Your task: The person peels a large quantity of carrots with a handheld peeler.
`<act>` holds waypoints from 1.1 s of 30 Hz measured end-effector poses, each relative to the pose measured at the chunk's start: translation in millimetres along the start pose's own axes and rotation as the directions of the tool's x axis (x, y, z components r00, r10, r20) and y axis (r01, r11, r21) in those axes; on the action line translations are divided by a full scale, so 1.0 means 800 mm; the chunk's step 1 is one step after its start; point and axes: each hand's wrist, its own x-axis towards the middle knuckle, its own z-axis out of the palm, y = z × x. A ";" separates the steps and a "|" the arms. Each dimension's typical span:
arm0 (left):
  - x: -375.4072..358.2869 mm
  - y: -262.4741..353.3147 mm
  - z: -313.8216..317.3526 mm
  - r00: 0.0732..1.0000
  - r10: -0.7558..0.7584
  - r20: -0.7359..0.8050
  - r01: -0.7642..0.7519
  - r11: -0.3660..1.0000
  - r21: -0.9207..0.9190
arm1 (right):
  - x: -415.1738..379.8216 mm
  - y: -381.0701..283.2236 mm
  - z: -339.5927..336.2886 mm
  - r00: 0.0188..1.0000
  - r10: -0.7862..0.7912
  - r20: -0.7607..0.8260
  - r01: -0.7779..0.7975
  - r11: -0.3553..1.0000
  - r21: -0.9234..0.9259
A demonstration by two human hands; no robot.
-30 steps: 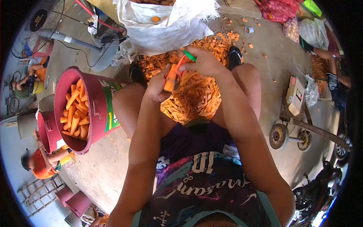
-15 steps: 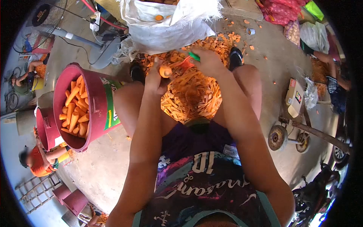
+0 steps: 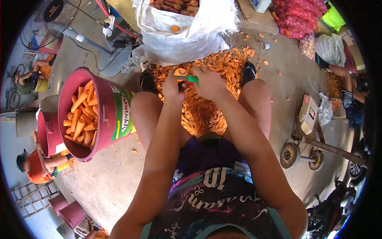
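My left hand is closed around a carrot, whose pale orange end faces up. In my right hand is a knife with a green handle. Its blade lies across the carrot near the top, between my two hands. Below my hands, a heap of carrot peelings and cut ends covers the floor between my legs. To the left, a tall pink bucket holds several peeled carrots.
A white sack of unpeeled carrots stands ahead. A fan with cables is at the upper left. At right are a wheeled trolley and red net sacks. Other people sit at both sides, one in an orange shirt.
My right hand has moved left and down, bringing the knife against the carrot. My left hand has shifted slightly right with the carrot. The camera view has tilted a little.
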 end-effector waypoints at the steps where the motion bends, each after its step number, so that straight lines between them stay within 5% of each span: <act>1: 0.003 -0.002 -0.002 1.000 -0.001 0.000 0.001 1.000 0.000 | 0.001 0.001 0.003 1.000 0.001 0.000 -0.001 1.000 0.000; 7: 0.026 -0.007 -0.021 0.994 0.008 0.111 -0.018 0.995 0.095 | 0.030 0.045 0.031 1.000 0.026 0.014 -0.026 1.000 -0.011; 9: 0.023 0.000 -0.016 0.999 0.008 0.039 -0.014 0.988 0.154 | 0.048 0.074 0.033 0.929 0.248 0.274 -0.225 0.968 -0.113; 12: 0.030 0.001 -0.023 1.000 0.011 0.015 -0.013 0.990 0.141 | 0.052 0.054 0.006 0.902 0.295 0.315 -0.312 0.950 0.004; 18: 0.018 0.011 -0.007 0.997 0.019 -0.070 -0.013 0.997 0.074 | 0.021 0.000 0.008 0.994 -0.019 0.105 0.018 1.000 0.007; 25: 0.036 0.005 -0.022 1.000 -0.011 -0.027 0.013 0.996 0.091 | 0.046 0.020 0.023 0.997 0.056 0.056 -0.051 0.995 -0.080; 31: 0.007 0.071 -0.045 0.989 0.080 0.123 -0.096 0.987 0.128 | 0.074 0.055 -0.023 0.841 0.377 0.389 -0.376 0.923 -0.081; 32: 0.027 0.108 -0.088 0.966 -0.030 0.258 0.057 0.993 -0.101 | 0.081 0.055 -0.034 0.882 0.290 0.370 -0.274 0.957 -0.096; 33: 0.049 0.157 -0.135 0.676 -0.074 0.733 0.368 0.896 -0.249 | 0.091 0.058 -0.051 0.917 0.199 0.346 -0.168 0.979 -0.120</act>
